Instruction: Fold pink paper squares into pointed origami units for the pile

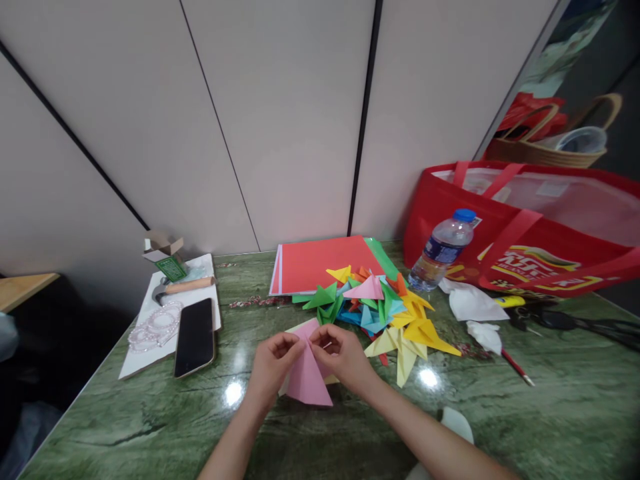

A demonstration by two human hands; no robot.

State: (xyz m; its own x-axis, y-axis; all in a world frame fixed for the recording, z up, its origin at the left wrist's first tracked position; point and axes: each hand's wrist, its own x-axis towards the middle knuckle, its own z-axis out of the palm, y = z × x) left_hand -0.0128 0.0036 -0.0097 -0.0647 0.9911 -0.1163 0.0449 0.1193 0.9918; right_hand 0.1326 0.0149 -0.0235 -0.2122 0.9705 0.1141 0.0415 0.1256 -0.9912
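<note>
A pink sheet of paper (309,381), partly folded, is pinched between my two hands just above the table. My left hand (280,357) grips its left side with thumb and bent fingers. From the right, my right hand (343,353) pinches the same paper close to the left fingertips. Pale yellow paper shows at the edges beneath the pink sheet. Beyond my hands lies a pile of folded paper pieces (367,310) in green, blue, yellow, orange and pink. A pale yellow folded piece (403,350) rests at the pile's near side.
Red paper sheets (325,263) lie behind the pile. On the left are a phone (195,337), a hammer (187,287), beads (156,327) and a small box (170,260). At right stand a water bottle (443,250) and a red bag (525,227), near a pencil (517,367) and tissues (473,301).
</note>
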